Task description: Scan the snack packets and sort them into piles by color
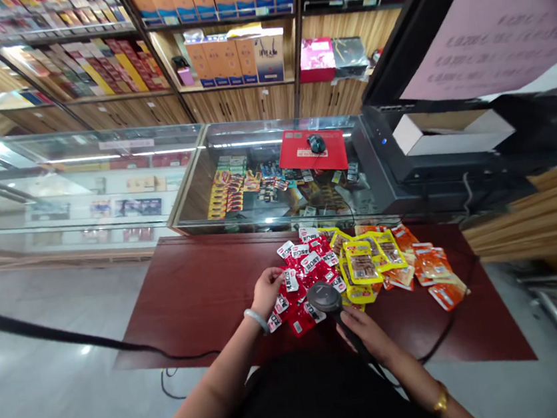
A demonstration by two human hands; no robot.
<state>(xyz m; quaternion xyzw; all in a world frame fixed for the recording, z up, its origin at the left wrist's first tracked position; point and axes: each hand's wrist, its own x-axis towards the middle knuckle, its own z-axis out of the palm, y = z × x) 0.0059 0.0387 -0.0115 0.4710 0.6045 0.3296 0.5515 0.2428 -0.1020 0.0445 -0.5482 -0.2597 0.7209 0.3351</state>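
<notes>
— What is under my left hand (pixel 266 289)?
— Glossy red packets (pixel 303 280), crinkled foil-like plastic, on the smooth dark red table (pixel 193 299).
— And right of them?
— Shiny yellow packets (pixel 362 263), then orange ones (pixel 434 272). My right hand (pixel 368 333) grips a matt black plastic scanner (pixel 325 297).

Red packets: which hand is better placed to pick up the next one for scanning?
Left, probably. The left hand already rests on the edge of the red packets, while the right hand is busy gripping the scanner over the pile.
</notes>
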